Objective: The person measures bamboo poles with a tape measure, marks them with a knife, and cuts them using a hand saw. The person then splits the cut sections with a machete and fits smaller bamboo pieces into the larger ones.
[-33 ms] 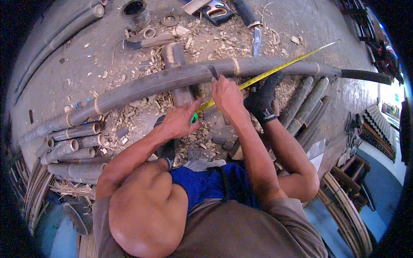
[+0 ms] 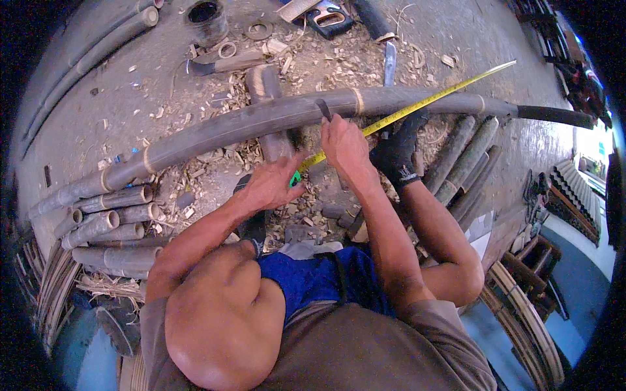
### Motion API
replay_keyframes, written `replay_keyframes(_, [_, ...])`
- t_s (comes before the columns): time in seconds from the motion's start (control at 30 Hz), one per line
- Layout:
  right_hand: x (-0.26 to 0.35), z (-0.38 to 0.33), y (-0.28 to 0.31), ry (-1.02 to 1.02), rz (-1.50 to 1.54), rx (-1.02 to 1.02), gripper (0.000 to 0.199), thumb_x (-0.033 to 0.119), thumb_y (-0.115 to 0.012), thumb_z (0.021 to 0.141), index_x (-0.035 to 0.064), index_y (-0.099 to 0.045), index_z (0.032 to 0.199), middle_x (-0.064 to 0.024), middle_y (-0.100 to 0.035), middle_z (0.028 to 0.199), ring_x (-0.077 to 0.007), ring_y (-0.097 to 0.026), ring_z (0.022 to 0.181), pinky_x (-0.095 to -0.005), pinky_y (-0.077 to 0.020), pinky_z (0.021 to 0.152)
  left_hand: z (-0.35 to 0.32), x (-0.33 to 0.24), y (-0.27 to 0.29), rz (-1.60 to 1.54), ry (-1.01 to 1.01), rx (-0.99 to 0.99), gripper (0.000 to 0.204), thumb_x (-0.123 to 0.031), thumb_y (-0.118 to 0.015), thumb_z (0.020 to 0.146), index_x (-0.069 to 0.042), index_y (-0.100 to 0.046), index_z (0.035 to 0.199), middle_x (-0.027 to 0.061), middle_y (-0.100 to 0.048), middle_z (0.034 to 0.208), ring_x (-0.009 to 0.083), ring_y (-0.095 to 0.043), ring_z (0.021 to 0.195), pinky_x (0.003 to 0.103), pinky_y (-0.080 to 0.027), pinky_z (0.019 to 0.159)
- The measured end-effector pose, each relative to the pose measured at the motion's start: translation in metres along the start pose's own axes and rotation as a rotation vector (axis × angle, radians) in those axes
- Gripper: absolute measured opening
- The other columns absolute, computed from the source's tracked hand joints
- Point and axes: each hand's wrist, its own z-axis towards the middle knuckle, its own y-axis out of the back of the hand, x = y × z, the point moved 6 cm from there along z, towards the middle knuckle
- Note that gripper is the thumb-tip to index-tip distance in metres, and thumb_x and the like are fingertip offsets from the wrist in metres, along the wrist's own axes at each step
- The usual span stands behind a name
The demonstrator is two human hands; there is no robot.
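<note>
Wood chips [image 2: 339,65] litter the grey floor [image 2: 456,26], where a long bamboo pole [image 2: 222,127] lies across a short log [image 2: 263,81], just beyond the hands. These are apart: the left hand [image 2: 272,182] is wrapped around a green tape measure [image 2: 295,178], the right hand [image 2: 345,146] around a dark-bladed tool [image 2: 324,109] whose tip is at the pole. Its yellow tape [image 2: 424,102] runs out past the right hand; whether it is pinched there, I cannot tell. The pole looks stiff, smooth and probably hollow, so light for its bulk but unwieldy and apt to roll; best gripped either side of the log, near the pale joints [image 2: 358,101]. The tape should be springy and easily kinked.
</note>
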Motion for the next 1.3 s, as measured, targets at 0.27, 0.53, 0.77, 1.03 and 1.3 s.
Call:
replay_keyframes(0.27, [-0.003, 0.005, -0.003, -0.054, 0.015, -0.004, 0.034, 0.03, -0.053, 0.1, -0.0022, -0.062, 0.091, -0.0302, -0.066, 0.078, -0.0497, -0.066, 0.077, -0.0576, -0.0539, 0.068, -0.005, 0.003, -0.016, -0.103, 0.128, 0.188, 0.075, -0.043, -0.062, 0.086, -0.008, -0.036, 0.148, 0.0287, -0.065, 0.114, 0.0472, -0.065, 0.102, 0.055, -0.051, 0.088])
replay_keyframes(0.53, [-0.004, 0.006, -0.006, -0.019, 0.035, -0.031, 0.034, 0.03, -0.053, 0.101, -0.0016, -0.061, 0.089, -0.0301, -0.066, 0.078, -0.0499, -0.066, 0.077, -0.0577, -0.0538, 0.069, -0.014, 0.011, -0.055, -0.16, 0.121, 0.35, 0.077, -0.046, -0.064, 0.09, -0.007, -0.035, 0.15, 0.0275, -0.065, 0.119, 0.0459, -0.066, 0.105, 0.052, -0.053, 0.092])
replay_keyframes(0.77, [-0.007, 0.005, -0.007, -0.015, 0.016, -0.059, 0.036, 0.031, -0.051, 0.102, -0.0016, -0.061, 0.091, -0.03, -0.066, 0.079, -0.0495, -0.066, 0.077, -0.0583, -0.0538, 0.07, -0.015, 0.017, -0.073, -0.239, 0.063, 0.365, 0.075, -0.047, -0.061, 0.091, -0.004, -0.037, 0.147, 0.0302, -0.064, 0.118, 0.0462, -0.063, 0.11, 0.052, -0.049, 0.095])
replay_keyframes(1.03, [-0.008, 0.003, -0.007, -0.059, 0.029, 0.003, 0.037, 0.033, -0.049, 0.103, -0.0013, -0.062, 0.095, -0.03, -0.067, 0.081, -0.0489, -0.067, 0.079, -0.0576, -0.0542, 0.071, -0.011, 0.013, -0.07, 0.007, 0.044, 0.345, 0.06, -0.045, -0.059, 0.09, 0.0, -0.052, 0.128, 0.0272, -0.067, 0.107, 0.0457, -0.065, 0.102, 0.055, -0.053, 0.083])
replay_keyframes(1.3, [-0.014, -0.007, -0.026, -0.003, 0.059, -0.116, 0.035, 0.033, -0.05, 0.102, -0.0008, -0.06, 0.098, -0.0269, -0.067, 0.074, -0.0449, -0.068, 0.068, -0.0545, -0.0562, 0.062, 0.089, 0.012, 0.074, 0.424, 0.052, -0.623, 0.049, -0.049, -0.061, 0.091, -0.009, -0.068, 0.119, 0.014, -0.066, 0.12, 0.036, -0.058, 0.117, 0.053, -0.049, 0.094])
